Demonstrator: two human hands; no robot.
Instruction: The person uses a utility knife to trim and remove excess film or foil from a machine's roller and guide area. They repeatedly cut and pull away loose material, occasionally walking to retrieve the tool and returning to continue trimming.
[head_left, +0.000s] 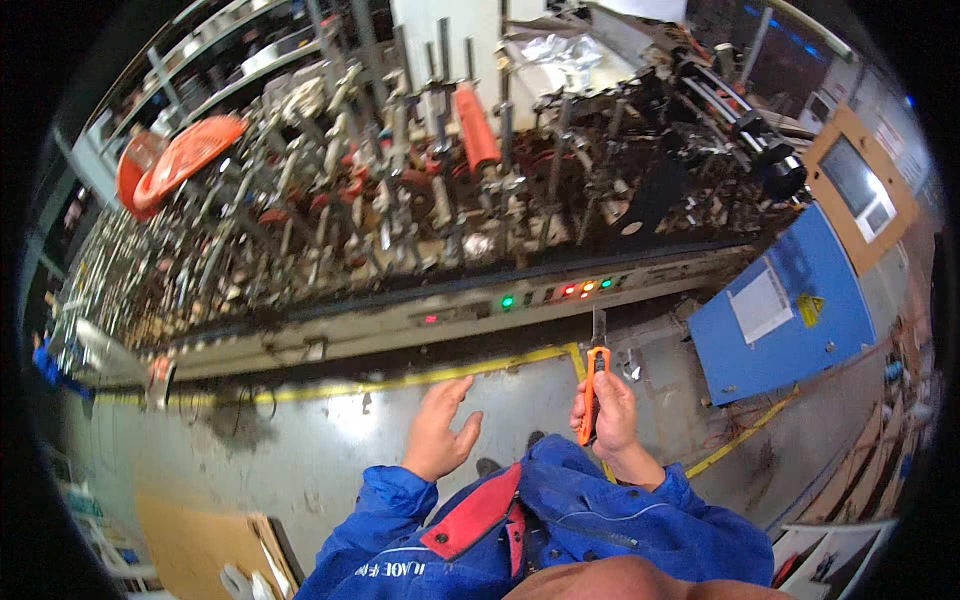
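An orange utility knife [588, 421] is gripped in my right hand [616, 410], held upright in front of my body. Its metal blade [599, 326] extends from the top and points toward the machine. To the left, my left hand [440, 432] hovers over the floor with its fingers apart and nothing in it. Beyond both hands runs a long machine [430, 325] crowded with rods, clamps and rollers. Small green, red and yellow lights [570, 291] glow on its front panel.
A blue cabinet [785, 310] with a warning sticker stands at the right. Orange plastic pieces [190, 155] rest on the machine's left part. Yellow tape [400, 382] marks the grey floor. Cardboard [200, 540] lies at the lower left, and a crumpled silvery scrap [631, 366] near the knife.
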